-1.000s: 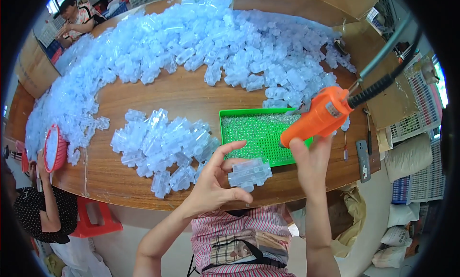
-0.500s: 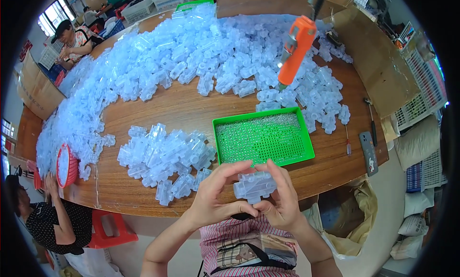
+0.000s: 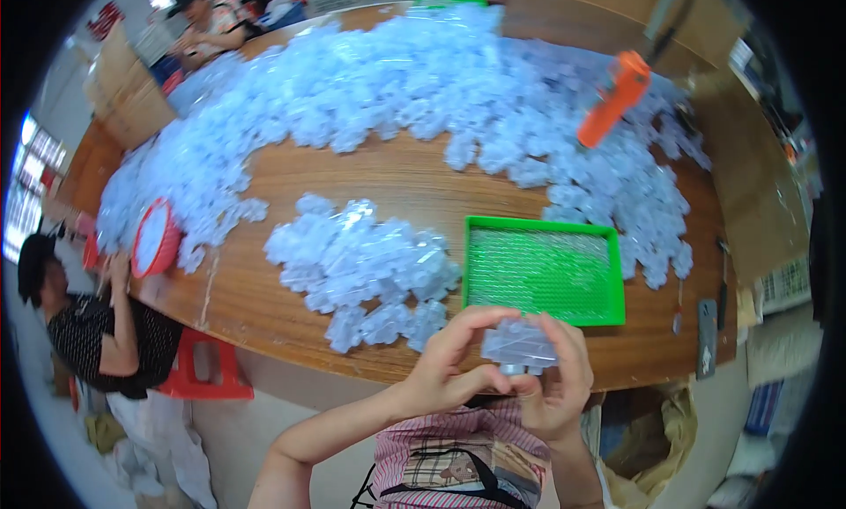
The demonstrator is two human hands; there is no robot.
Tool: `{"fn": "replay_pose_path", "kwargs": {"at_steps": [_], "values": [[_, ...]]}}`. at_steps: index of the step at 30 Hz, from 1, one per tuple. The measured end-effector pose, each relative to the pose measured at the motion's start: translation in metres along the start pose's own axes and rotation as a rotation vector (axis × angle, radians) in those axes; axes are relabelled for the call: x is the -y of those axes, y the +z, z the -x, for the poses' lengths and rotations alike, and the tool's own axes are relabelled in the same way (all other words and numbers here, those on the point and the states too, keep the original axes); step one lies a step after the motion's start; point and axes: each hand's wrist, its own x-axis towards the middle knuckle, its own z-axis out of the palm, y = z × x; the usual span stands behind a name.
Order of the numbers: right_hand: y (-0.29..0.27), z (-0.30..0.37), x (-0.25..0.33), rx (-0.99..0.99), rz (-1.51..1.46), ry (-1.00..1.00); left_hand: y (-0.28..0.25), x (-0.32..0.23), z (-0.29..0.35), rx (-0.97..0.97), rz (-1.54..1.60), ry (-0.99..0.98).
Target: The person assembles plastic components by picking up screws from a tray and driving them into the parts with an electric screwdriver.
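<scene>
Across the table (image 3: pixel 370 170) I see clear plastic parts (image 3: pixel 423 77) heaped behind the green tray (image 3: pixel 544 271); just in front of the tray, at the table's edge, my left hand (image 3: pixel 454 368) and right hand (image 3: pixel 560 390) both grasp one clear part (image 3: pixel 518 344), its long axis left-right; neither hand nearer.

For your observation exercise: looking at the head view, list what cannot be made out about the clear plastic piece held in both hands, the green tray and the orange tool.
- Clear plastic piece: underside hidden by the left hand and right hand; shape blurred.
- Green tray: contents too small to identify.
- Orange tool: upper end motion-blurred; what suspends it is unclear.
</scene>
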Motion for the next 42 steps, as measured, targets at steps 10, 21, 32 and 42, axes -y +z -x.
{"fn": "replay_pose_path", "kwargs": {"at_steps": [10, 21, 32, 42], "values": [[-0.027, -0.059, -0.024, -0.187, 0.286, 0.157, -0.133, -0.048, -0.004, -0.573, -1.131, 0.184], [-0.034, -0.105, -0.05, -0.075, -0.264, 0.25, -0.158, -0.061, -0.036, -0.453, -1.324, 0.059], [-0.046, -0.091, -0.052, -0.197, -0.259, 0.301, -0.264, 0.001, -0.179, 0.154, -1.286, -0.687], [-0.058, -0.082, -0.069, -0.104, -0.145, 0.259, -0.271, -0.01, -0.147, 0.394, -1.04, -0.741]]}}
